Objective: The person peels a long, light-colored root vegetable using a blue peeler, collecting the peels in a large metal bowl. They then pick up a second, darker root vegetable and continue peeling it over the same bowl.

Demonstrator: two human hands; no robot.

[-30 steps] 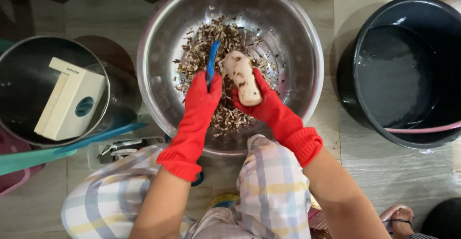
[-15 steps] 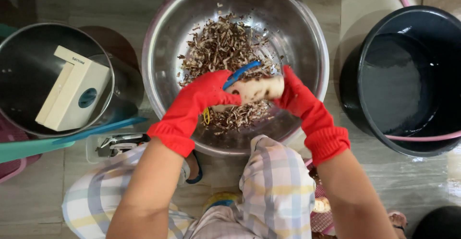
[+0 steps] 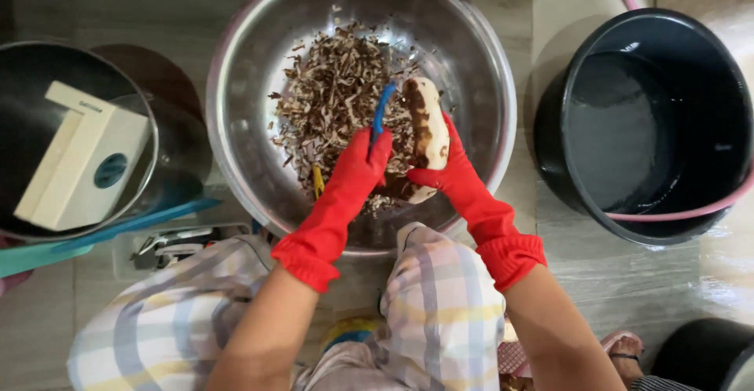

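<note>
I see my left hand (image 3: 360, 173), in a red rubber glove, closed around a blue-handled peeler (image 3: 382, 113) whose handle sticks up past the fingers over the middle of the large round stainless-steel bowl (image 3: 236, 100). My right hand (image 3: 449, 173), gloved the same way, is wrapped around the lower end of a pale, oblong root vegetable with brown skin left along one side (image 3: 425, 128); the root stands tilted above the bowl, just beside the peeler, and I cannot tell whether the blade touches it. Under both hands the bowl holds a heap of dark brown peelings (image 3: 330, 100), and a small yellow object (image 3: 317, 180) lies among them near my left wrist. The bowl sits on the tiled floor (image 3: 550, 226) between my knees, which are covered by checked pastel trousers (image 3: 440, 305). To the left stands a round metal pot (image 3: 169, 159) with a cream rectangular box bearing a blue circle (image 3: 82, 155) resting in it. To the right, well apart from the bowl, is a black plastic bucket holding water (image 3: 652, 124), with a pink hose (image 3: 683, 212) curving along its near rim.
</note>
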